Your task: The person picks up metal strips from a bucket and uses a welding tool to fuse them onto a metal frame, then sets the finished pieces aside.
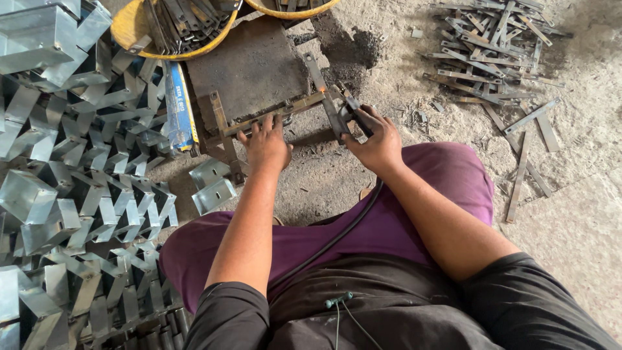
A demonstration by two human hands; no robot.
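Steel strip (272,120) on the dark worktop (249,68) is pressed flat by the left hand (265,146); a cabled welding holder (353,116) is gripped in the right hand (376,142). Bare fingers so near risk burns.

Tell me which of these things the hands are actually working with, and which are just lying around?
In use:
left hand pressing on the metal strip frame
right hand gripping the welding holder with its black cable

Lying about:
shiny bent brackets
loose flat strips
yellow basin
blue packet
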